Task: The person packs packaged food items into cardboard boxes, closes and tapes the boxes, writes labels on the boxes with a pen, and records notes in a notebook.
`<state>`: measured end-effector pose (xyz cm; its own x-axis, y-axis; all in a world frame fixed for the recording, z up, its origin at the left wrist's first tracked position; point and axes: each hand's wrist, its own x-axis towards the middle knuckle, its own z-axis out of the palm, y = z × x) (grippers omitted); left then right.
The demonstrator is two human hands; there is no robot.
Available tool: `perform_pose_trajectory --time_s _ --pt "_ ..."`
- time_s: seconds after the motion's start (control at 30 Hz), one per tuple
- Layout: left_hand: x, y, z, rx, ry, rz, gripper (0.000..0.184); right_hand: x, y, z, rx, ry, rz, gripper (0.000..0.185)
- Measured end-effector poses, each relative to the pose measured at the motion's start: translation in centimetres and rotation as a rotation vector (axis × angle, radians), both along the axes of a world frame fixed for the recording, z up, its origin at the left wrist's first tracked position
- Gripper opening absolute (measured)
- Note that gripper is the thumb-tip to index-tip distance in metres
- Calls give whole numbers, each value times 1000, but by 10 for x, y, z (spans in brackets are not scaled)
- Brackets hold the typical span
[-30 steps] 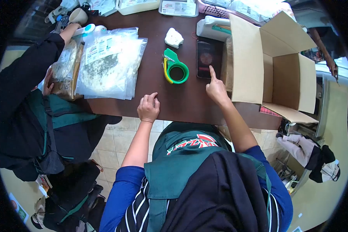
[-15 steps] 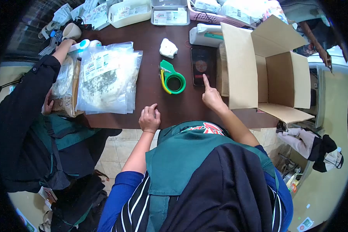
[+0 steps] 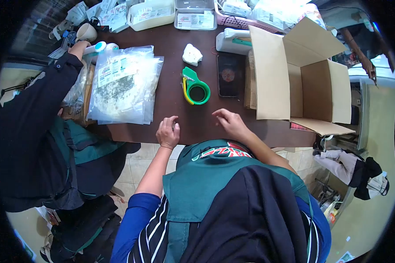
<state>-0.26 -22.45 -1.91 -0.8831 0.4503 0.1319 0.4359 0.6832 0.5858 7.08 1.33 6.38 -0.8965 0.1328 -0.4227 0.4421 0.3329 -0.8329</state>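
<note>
Where the brown tabletop fills up: labelled clear plastic packs lie stacked at left, while an open cardboard box, flaps spread, walls off the right.
Farther back: a rough white lump sits mid-table, ahead of labelled containers and a pink basket.
Co-worker's hand: extended beyond the packs, near a pale cup.
Tape dispenser: green and ring-shaped, lying flat, a yellow strip along its left side.
Smartphone: dark, screen up, a faint reddish disc showing.
Left hand: half-curled near the table's front edge, nothing visibly gripped, nearer the wearer than the dispenser and left of it.
Right hand: partly open, fingers bent, visibly unladen, on the smartphone's near side, apart from it.
</note>
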Motion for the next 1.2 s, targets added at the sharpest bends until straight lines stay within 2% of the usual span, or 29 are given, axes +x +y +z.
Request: perform_pose_trajectory --time_s 0.03,0.07,0.1,0.13,0.2,0.27,0.3,0.33,0.4,0.47,0.5,0.53,0.6,0.67,0.73,0.8,0.83,0.97,1.07,1.13,1.2 --pt "-1 2 1 0 13 -4 20 -1 -6 7 -62 72 -11 19" --pt "1 5 1 139 -99 38 21 -3 -15 15 -64 83 -15 19" --pt "3 9 2 277 -213 80 22 -6 -23 22 -256 230 -33 19" --pt "8 17 12 399 -507 79 22 -7 -29 28 -449 374 -48 19" --pt "20 38 40 642 -926 111 22 -11 -34 34 -492 431 40 24" --pt "34 60 70 1098 -1352 227 23 -15 -43 44 -28 739 189 27" --pt "38 60 71 1237 -1513 205 25 -13 -43 48 156 743 301 33" --pt "41 57 72 1377 -1667 180 26 -8 -46 40 372 861 363 31" --pt "48 59 80 1438 -1783 137 31 6 -39 31 523 895 443 32" --pt "57 59 88 1076 -1732 188 34 26 -26 6 417 831 388 31" --pt "54 55 95 801 -1735 279 35 37 -16 5 441 745 323 28" --pt "55 46 91 583 -1437 196 35 48 -4 5 469 661 254 25" --pt "44 20 91 472 -902 124 34 81 14 -1 507 445 58 20" --pt "22 -5 95 583 -930 426 26 128 43 -21 663 154 133 22" --pt "1 -29 100 547 -846 562 36 167 59 -30 802 -17 299 26" --pt "-19 -45 99 578 -943 661 42 198 64 -49 761 -97 277 29" --pt "-26 -47 97 616 -947 653 42 209 66 -56 730 -168 258 32" --pt "-41 -43 88 690 -947 716 37 236 61 -91 606 -87 157 26" --pt "-47 -40 81 852 -968 772 31 235 54 -96 491 -102 32 22" --pt "-50 -44 69 1003 -978 819 21 213 46 -69 430 -139 -5 24" --pt "-51 -49 60 1058 -949 744 17 182 38 -44 259 -216 -50 29"
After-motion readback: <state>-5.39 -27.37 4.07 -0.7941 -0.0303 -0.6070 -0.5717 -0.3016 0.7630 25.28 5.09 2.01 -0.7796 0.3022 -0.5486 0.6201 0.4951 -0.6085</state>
